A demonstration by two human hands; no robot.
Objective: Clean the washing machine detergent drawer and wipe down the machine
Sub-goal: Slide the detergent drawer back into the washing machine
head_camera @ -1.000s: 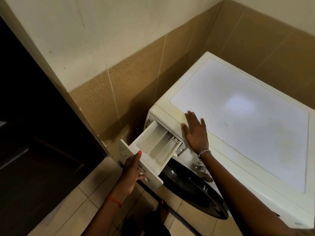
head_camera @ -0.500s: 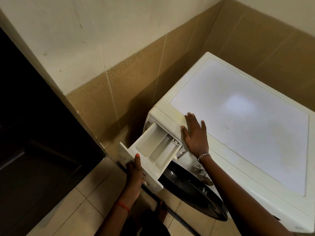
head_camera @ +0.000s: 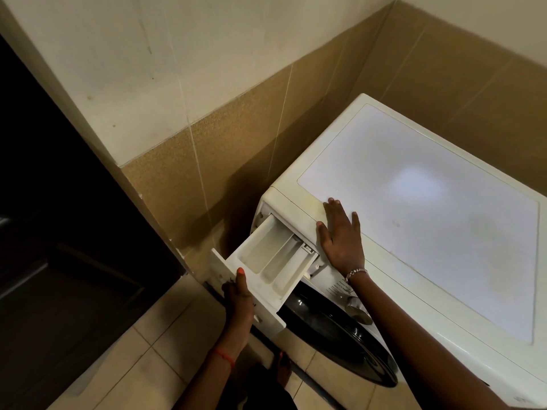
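A white front-loading washing machine stands in the corner at the right. Its detergent drawer is pulled well out at the front left, showing three empty white compartments. My left hand grips the drawer's front panel, thumb on top of its edge. My right hand lies flat with straight fingers on the front edge of the machine's top, just right of the drawer slot. The dark round door sits below the drawer.
A tan and cream tiled wall runs close behind and left of the machine. A dark doorway or cabinet fills the left side. Beige floor tiles lie below, with my foot near the machine's base.
The drawer has slid a little further out of its slot. My left hand shifted along the front panel with it. My right hand stays pressed on the machine's top.
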